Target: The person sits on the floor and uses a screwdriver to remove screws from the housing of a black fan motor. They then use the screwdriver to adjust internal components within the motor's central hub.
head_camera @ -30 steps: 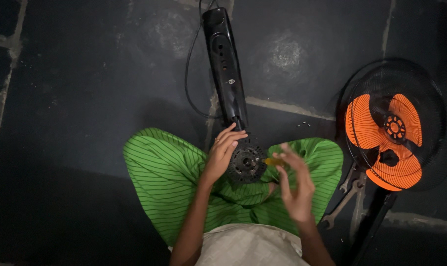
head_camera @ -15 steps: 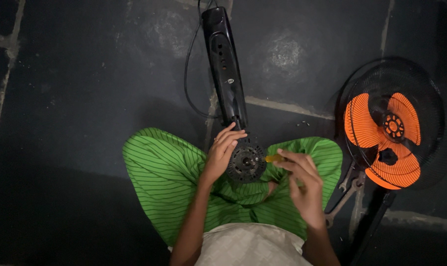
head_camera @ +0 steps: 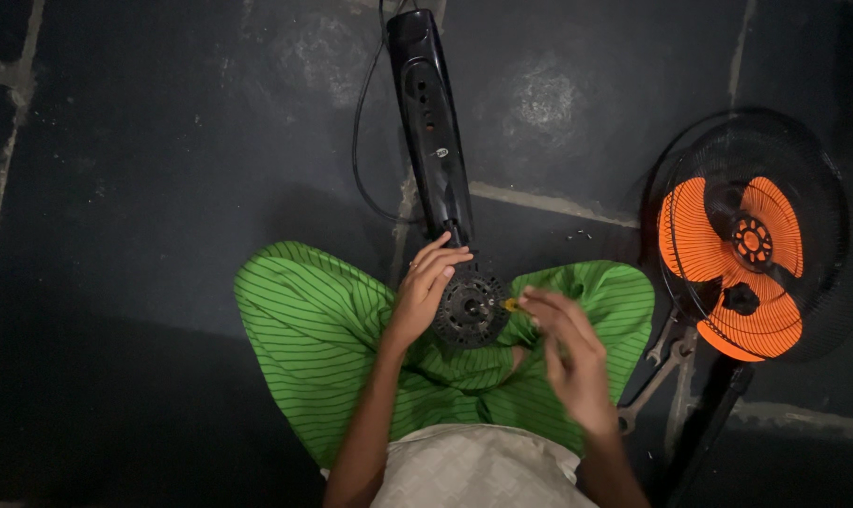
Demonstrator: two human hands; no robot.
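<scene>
Left hand (head_camera: 426,287): sits at the centre of the frame, fingers loosely curved and spread in a half-open grip, fingertips resting on the upper left rim of the round black disc (head_camera: 471,308); it steadies the disc rather than closing around it.
Right hand (head_camera: 568,357): lower right of centre, thumb and fingers pinched in a closed grip on a small tool with a yellow-orange end (head_camera: 510,304), whose tip points at the right edge of the disc.
Round black disc: lies in the person's lap at the centre of the frame, at the near end of the long black fan column (head_camera: 431,122), between the 2 hands.
Fan column: runs from the top centre of the frame down to the disc, a black cable (head_camera: 359,141) looping at its left.
Green striped trousers (head_camera: 304,329): spread across the lower middle of the frame, under both hands.
Fan head (head_camera: 742,254): right side of the frame, orange blades inside a dark wire guard.
Hard to make out: the tool's shaft is mostly covered by the right fingers; 2 metal spanners (head_camera: 657,372) lie dim at the lower right; the dark tiled floor (head_camera: 144,169) is in shadow.
</scene>
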